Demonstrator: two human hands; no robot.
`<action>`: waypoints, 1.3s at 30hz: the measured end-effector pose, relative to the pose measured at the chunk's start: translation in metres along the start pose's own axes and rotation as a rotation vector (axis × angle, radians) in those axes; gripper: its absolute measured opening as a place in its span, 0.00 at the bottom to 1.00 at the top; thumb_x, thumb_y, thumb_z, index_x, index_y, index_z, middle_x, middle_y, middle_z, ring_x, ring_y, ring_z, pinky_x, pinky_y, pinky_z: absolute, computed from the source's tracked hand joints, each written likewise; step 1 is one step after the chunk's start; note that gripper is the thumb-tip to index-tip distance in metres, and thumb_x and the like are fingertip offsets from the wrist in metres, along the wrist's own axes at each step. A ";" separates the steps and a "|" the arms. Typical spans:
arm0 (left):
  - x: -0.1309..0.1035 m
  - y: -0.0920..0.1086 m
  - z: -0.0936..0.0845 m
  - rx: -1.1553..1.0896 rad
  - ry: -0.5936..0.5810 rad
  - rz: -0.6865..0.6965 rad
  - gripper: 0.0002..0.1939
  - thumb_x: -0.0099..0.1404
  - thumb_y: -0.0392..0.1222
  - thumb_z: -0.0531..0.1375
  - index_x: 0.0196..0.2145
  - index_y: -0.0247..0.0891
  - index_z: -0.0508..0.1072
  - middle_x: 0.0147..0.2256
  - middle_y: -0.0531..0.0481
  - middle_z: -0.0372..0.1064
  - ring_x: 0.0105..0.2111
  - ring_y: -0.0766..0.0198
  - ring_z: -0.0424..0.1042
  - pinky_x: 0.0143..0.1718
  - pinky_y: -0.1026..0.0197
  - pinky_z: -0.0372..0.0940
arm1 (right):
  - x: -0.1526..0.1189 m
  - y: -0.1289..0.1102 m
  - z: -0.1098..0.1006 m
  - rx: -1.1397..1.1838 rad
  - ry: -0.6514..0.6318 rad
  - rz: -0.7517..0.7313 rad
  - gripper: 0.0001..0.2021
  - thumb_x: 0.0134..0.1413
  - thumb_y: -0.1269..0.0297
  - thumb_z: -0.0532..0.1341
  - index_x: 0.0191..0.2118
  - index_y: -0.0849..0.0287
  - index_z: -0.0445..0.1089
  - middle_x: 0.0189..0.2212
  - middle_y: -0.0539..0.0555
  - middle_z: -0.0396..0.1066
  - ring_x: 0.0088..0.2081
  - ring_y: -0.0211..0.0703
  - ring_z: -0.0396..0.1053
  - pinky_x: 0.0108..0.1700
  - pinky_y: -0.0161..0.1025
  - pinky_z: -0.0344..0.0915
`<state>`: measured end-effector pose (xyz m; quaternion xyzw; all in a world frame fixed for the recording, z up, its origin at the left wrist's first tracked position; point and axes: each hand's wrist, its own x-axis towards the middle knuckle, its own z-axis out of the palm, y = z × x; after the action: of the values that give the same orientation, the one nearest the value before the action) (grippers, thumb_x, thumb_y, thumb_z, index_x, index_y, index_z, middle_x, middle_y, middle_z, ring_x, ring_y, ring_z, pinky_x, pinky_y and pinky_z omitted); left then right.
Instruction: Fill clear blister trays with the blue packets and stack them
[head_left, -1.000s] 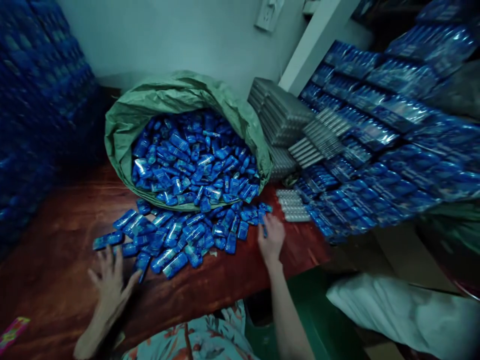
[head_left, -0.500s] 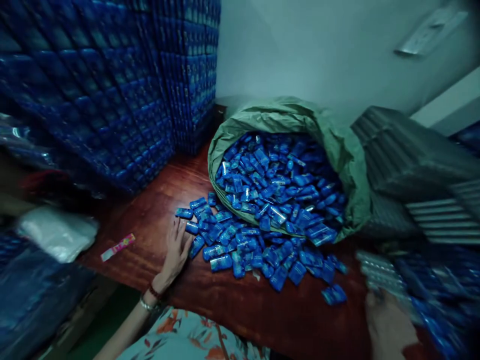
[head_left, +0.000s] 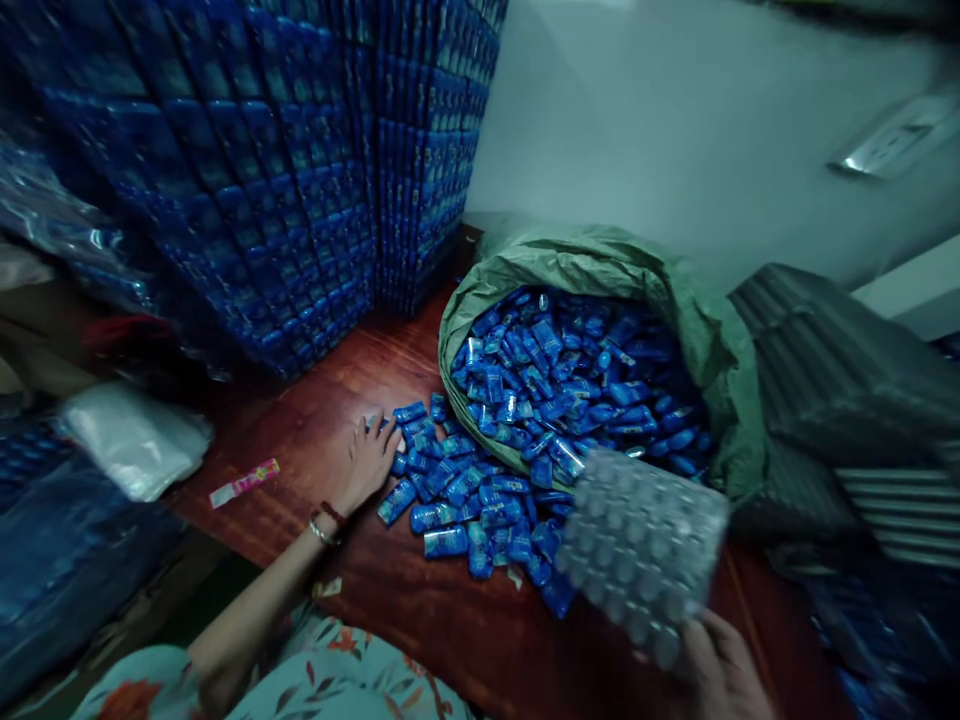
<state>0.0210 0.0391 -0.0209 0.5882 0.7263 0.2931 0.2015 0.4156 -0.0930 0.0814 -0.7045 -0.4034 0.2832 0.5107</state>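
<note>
Dozens of small blue packets (head_left: pixel 446 541) are heaped loose at the middle of the tabletop (head_left: pixel 315 410), and many more are contained in a green sack (head_left: pixel 741 400), whose wide mouth is turned toward the front edge. One clear blistered tray (head_left: pixel 645 545) is gripped at its near corner by the right hand (head_left: pixel 720 660) and held in front of the heap's right part; no packet can be made out in its hollows, so it is judged unfilled. The left hand (head_left: pixel 371 460) is loosely spread, palm down, at the heap's left end, with nothing seen enclosed. Along the tabletop's far-left side, tall stacks of blue packs (head_left: pixel 300 180) are already arranged in rows, while grey trays (head_left: pixel 832 360) are piled toward the right edge, their contents too blurred to tell.
</note>
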 end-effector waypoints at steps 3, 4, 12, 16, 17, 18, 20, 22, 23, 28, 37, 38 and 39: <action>-0.011 0.008 -0.005 -0.055 -0.054 0.000 0.27 0.68 0.55 0.46 0.61 0.44 0.58 0.65 0.42 0.47 0.65 0.40 0.36 0.58 0.27 0.30 | -0.009 -0.035 0.076 0.161 -0.172 -0.018 0.17 0.48 0.45 0.60 0.37 0.53 0.65 0.24 0.48 0.69 0.20 0.39 0.64 0.23 0.37 0.62; -0.019 0.013 -0.008 -0.109 -0.045 -0.018 0.29 0.67 0.56 0.48 0.63 0.44 0.55 0.66 0.42 0.44 0.66 0.40 0.33 0.59 0.28 0.28 | -0.011 -0.046 0.098 0.163 -0.244 -0.050 0.16 0.49 0.47 0.60 0.38 0.54 0.65 0.26 0.49 0.69 0.21 0.39 0.64 0.23 0.36 0.63; -0.057 0.047 -0.057 -1.181 -0.203 0.112 0.51 0.51 0.58 0.66 0.65 0.43 0.46 0.62 0.42 0.53 0.61 0.46 0.53 0.60 0.50 0.53 | -0.050 -0.108 0.214 0.021 -0.727 -0.529 0.06 0.61 0.62 0.54 0.40 0.56 0.64 0.40 0.52 0.66 0.42 0.40 0.65 0.44 0.37 0.63; -0.064 0.038 -0.086 -1.312 -0.096 -0.032 0.35 0.53 0.52 0.66 0.56 0.40 0.65 0.52 0.45 0.67 0.53 0.50 0.64 0.57 0.53 0.57 | -0.062 -0.128 0.242 -0.014 -1.014 -0.583 0.05 0.61 0.64 0.55 0.41 0.55 0.65 0.40 0.52 0.66 0.43 0.40 0.65 0.44 0.36 0.62; -0.067 0.034 -0.091 -1.349 -0.080 -0.075 0.31 0.53 0.51 0.66 0.53 0.40 0.69 0.51 0.45 0.69 0.52 0.50 0.65 0.56 0.53 0.57 | -0.062 -0.131 0.247 -0.015 -1.099 -0.598 0.06 0.60 0.64 0.56 0.43 0.55 0.66 0.42 0.52 0.66 0.44 0.40 0.65 0.45 0.36 0.62; -0.071 0.031 -0.093 -1.392 -0.067 -0.122 0.28 0.52 0.52 0.67 0.49 0.39 0.72 0.49 0.45 0.70 0.51 0.50 0.66 0.55 0.54 0.58 | -0.061 -0.134 0.252 -0.017 -1.174 -0.619 0.09 0.59 0.64 0.57 0.45 0.54 0.66 0.44 0.52 0.66 0.46 0.41 0.64 0.47 0.37 0.61; -0.077 0.024 -0.094 -1.480 -0.042 -0.228 0.24 0.51 0.53 0.67 0.43 0.38 0.74 0.46 0.45 0.72 0.47 0.51 0.69 0.52 0.54 0.61 | -0.060 -0.138 0.261 -0.039 -1.247 -0.653 0.13 0.55 0.64 0.62 0.47 0.52 0.68 0.46 0.52 0.67 0.49 0.43 0.62 0.52 0.39 0.59; -0.081 0.018 -0.091 -1.541 -0.005 -0.318 0.24 0.48 0.53 0.69 0.40 0.38 0.74 0.41 0.46 0.73 0.43 0.53 0.70 0.48 0.55 0.63 | -0.062 -0.137 0.272 -0.046 -1.256 -0.610 0.12 0.51 0.64 0.64 0.44 0.52 0.71 0.43 0.51 0.68 0.48 0.43 0.63 0.51 0.40 0.59; -0.082 0.015 -0.090 -1.555 0.020 -0.352 0.25 0.47 0.52 0.69 0.41 0.38 0.74 0.39 0.46 0.73 0.42 0.53 0.71 0.46 0.55 0.64 | -0.063 -0.135 0.278 -0.026 -1.273 -0.552 0.11 0.50 0.64 0.65 0.41 0.53 0.73 0.40 0.51 0.68 0.44 0.42 0.64 0.48 0.39 0.60; -0.087 0.003 -0.095 -1.544 0.097 -0.478 0.33 0.43 0.49 0.71 0.47 0.38 0.70 0.38 0.47 0.72 0.40 0.55 0.71 0.43 0.57 0.64 | -0.071 -0.117 0.306 0.179 -1.483 -0.130 0.08 0.46 0.67 0.65 0.36 0.56 0.75 0.31 0.48 0.70 0.32 0.37 0.65 0.36 0.34 0.61; -0.091 -0.008 -0.109 -1.515 0.130 -0.543 0.44 0.43 0.47 0.72 0.55 0.40 0.60 0.35 0.50 0.71 0.31 0.61 0.71 0.33 0.61 0.65 | -0.078 -0.105 0.328 0.302 -1.543 0.137 0.11 0.40 0.61 0.68 0.33 0.58 0.74 0.29 0.49 0.72 0.31 0.38 0.68 0.36 0.35 0.64; -0.092 -0.010 -0.109 -1.514 0.130 -0.544 0.44 0.43 0.47 0.72 0.55 0.40 0.60 0.36 0.49 0.71 0.31 0.61 0.71 0.34 0.61 0.66 | -0.078 -0.105 0.329 0.300 -1.549 0.134 0.11 0.40 0.61 0.68 0.33 0.58 0.74 0.29 0.49 0.72 0.31 0.38 0.68 0.36 0.35 0.64; -0.093 -0.012 -0.109 -1.514 0.131 -0.542 0.44 0.43 0.47 0.72 0.56 0.41 0.59 0.37 0.49 0.71 0.32 0.61 0.71 0.35 0.60 0.66 | -0.078 -0.105 0.331 0.294 -1.559 0.121 0.11 0.41 0.61 0.68 0.33 0.58 0.74 0.29 0.49 0.72 0.32 0.38 0.68 0.36 0.35 0.64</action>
<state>-0.0361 -0.0731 0.0475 0.0769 0.4584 0.6805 0.5664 0.0777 0.0184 0.0751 -0.2495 -0.5640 0.7722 0.1529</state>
